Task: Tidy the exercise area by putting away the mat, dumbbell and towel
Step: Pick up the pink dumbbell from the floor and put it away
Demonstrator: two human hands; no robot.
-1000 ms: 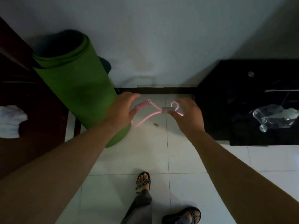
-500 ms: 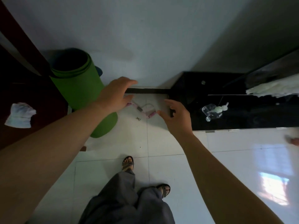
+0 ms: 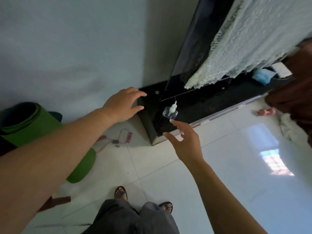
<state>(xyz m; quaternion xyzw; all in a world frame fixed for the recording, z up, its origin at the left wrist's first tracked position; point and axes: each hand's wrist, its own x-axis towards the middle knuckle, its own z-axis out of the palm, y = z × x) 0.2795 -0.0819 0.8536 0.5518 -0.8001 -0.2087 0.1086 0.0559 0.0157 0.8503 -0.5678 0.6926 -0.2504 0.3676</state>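
The rolled green mat (image 3: 33,127) leans upright against the wall at the left. A pink resistance band (image 3: 121,138) lies on the tiled floor beside it, with no hand on it. My left hand (image 3: 124,105) hovers open above the floor near the corner of the black TV stand (image 3: 199,105). My right hand (image 3: 184,141) is open too, fingers spread, just below a small clear bottle (image 3: 170,112) on the stand. A pink dumbbell (image 3: 265,112) lies on the floor at the far right. A pale shaggy towel (image 3: 253,36) hangs over the black screen at the upper right.
A blue cloth (image 3: 263,76) and a white box (image 3: 281,69) sit on the stand. A dark piece of furniture (image 3: 297,92) fills the right edge, with a whitish cloth (image 3: 290,127) on the floor below it. My sandalled feet (image 3: 120,193) stand on white tiles.
Both hands have let go of the pink band, which now lies on the floor. My view has swung right, bringing the towel, dumbbell and stand into sight.
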